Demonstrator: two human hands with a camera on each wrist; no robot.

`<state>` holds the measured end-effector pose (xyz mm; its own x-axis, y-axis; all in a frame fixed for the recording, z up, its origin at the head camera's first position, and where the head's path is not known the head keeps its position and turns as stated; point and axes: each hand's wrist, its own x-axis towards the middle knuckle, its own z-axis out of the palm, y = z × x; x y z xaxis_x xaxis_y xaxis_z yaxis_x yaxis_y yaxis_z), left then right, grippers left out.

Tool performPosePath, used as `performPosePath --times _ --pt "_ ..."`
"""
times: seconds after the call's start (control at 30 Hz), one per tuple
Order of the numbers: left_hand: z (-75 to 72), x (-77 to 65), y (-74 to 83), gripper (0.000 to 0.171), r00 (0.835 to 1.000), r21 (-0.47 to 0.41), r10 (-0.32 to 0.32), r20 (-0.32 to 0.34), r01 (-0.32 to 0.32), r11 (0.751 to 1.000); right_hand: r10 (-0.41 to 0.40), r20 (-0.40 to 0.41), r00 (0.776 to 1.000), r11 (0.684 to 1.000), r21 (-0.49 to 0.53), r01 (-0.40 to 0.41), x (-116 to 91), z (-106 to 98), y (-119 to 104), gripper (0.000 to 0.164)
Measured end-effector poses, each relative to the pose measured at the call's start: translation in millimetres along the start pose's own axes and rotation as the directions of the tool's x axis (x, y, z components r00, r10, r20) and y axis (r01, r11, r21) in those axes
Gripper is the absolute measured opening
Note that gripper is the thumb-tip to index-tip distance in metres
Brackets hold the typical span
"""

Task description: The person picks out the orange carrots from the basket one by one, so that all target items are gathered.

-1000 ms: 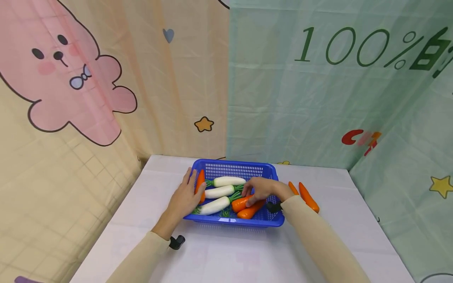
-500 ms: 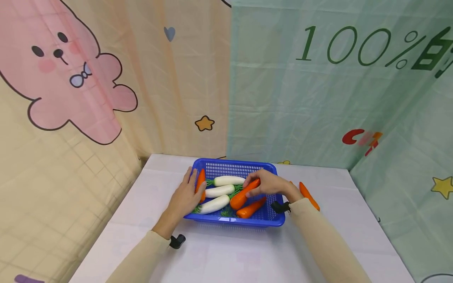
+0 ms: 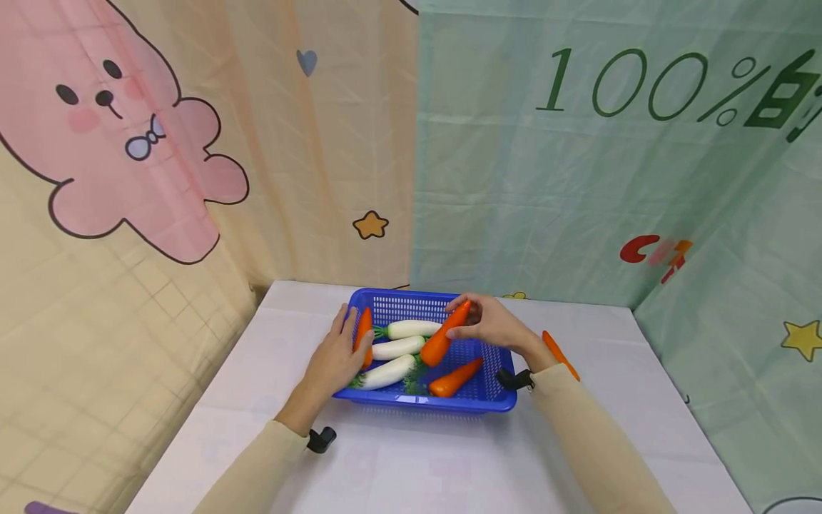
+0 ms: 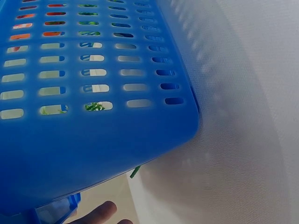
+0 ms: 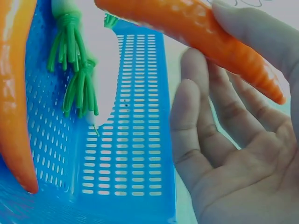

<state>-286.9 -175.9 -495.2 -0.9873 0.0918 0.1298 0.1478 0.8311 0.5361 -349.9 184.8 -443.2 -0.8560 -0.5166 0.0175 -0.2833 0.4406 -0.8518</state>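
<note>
My right hand (image 3: pixel 493 325) pinches an orange carrot (image 3: pixel 442 341) between thumb and fingers, raised above the right half of the blue plastic basket (image 3: pixel 411 402). The right wrist view shows this carrot (image 5: pixel 196 28) slanting across the top, thumb on one side. My left hand (image 3: pixel 336 357) rests along the basket's left rim with its fingers extended. Beside its thumb, inside, stands another carrot (image 3: pixel 363 332). Three white radishes (image 3: pixel 398 348) with green tops lie across the basket's left and middle. One more carrot (image 3: pixel 456 378) lies at the front right.
An orange carrot (image 3: pixel 560 355) lies on the white table (image 3: pixel 417 464) right of the basket, partly behind the right forearm. Printed curtains (image 3: pixel 578 193) stand behind and at both sides. The left wrist view shows the basket's slotted outer wall (image 4: pixel 93 140).
My right hand has lifted the carrot up from beside the front-right carrot and moved it toward the back, tilting its tip upward. My left hand stays on the rim.
</note>
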Motion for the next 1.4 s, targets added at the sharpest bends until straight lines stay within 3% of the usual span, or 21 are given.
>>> performPosePath --times 0.43,0.83,1.17,1.4 --pt "-0.7 0.1 -0.6 0.085 1.000 0.000 0.001 0.002 -0.001 1.000 0.025 -0.124 0.992 0.993 0.117 -0.010 -6.4 -11.4 -2.5 0.060" --pt "-2.6 -0.3 0.1 0.085 1.000 -0.002 -0.001 0.005 0.001 1.000 0.013 -0.283 0.959 0.980 0.196 0.044 -18.5 -32.5 -3.2 0.050" --pt "-0.8 0.2 -1.8 0.086 1.000 0.005 0.002 0.001 -0.002 1.000 0.099 -0.336 0.937 0.961 0.277 -0.002 -36.8 -56.6 0.9 0.061" --pt "-1.6 0.0 -1.6 0.086 1.000 0.001 -0.001 0.002 0.001 1.000 0.152 -0.360 0.921 0.960 0.275 -0.051 -50.7 -78.2 14.6 0.064"
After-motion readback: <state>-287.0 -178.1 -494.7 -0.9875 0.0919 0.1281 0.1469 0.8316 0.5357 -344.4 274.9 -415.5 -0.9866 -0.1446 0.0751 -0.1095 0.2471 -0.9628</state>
